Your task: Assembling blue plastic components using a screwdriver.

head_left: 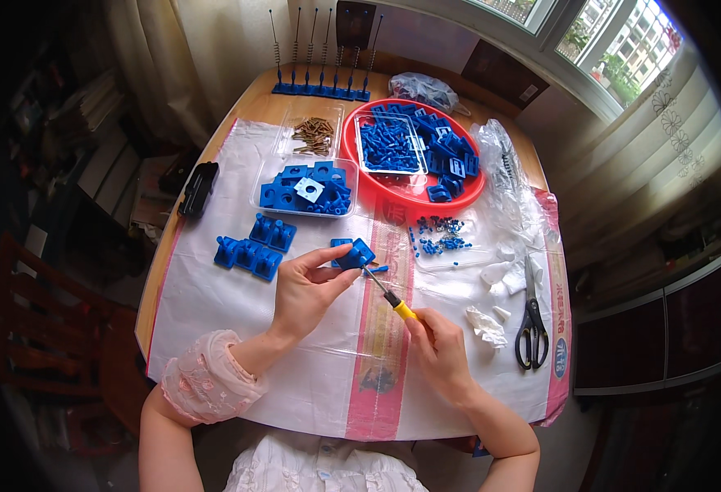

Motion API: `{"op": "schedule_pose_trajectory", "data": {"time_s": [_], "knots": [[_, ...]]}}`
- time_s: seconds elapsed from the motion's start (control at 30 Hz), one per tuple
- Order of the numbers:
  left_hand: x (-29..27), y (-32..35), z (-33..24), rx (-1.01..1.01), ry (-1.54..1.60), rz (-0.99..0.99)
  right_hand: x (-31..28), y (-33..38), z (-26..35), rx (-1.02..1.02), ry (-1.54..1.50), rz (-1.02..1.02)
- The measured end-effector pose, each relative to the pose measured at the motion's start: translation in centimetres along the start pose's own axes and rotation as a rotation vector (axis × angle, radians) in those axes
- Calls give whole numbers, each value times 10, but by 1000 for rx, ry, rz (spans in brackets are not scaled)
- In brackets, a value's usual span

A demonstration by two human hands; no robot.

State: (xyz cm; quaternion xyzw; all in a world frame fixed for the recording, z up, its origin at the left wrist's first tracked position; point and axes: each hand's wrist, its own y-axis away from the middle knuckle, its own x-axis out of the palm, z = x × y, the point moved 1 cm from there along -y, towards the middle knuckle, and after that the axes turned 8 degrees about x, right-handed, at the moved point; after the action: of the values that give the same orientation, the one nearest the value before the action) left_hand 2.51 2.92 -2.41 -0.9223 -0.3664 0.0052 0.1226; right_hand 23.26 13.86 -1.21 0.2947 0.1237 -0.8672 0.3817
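Between the thumb and fingers of my left hand is a small blue plastic part with a square plate, held above the table's middle. My right hand grips a screwdriver with a yellow and black handle. Its metal shaft points up and left, and the tip meets the blue part or lies right against it; the exact contact is too small to tell. A little blue piece shows just right of the tip. Left of my left hand, several similar blue parts lie grouped on the sheet.
A clear tub of blue pieces and a clear tray of brass-coloured screws sit beyond my hands. Further right stands a red basin of blue parts. Scissors lie at right. Spring-covered rods rise from a blue rack at the back.
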Motion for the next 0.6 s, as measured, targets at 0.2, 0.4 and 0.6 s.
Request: {"op": "schedule_pose_trajectory", "data": {"time_s": [0.2, 0.4, 0.6], "knots": [[-1, -1, 2, 10, -23, -6, 2, 2, 10, 120, -292, 84], [-4, -2, 4, 30, -28, -17, 5, 3, 5, 47, -194, 26], [-3, -2, 1, -1, -26, -12, 1, 1, -1, 7, -48, 49]]}}
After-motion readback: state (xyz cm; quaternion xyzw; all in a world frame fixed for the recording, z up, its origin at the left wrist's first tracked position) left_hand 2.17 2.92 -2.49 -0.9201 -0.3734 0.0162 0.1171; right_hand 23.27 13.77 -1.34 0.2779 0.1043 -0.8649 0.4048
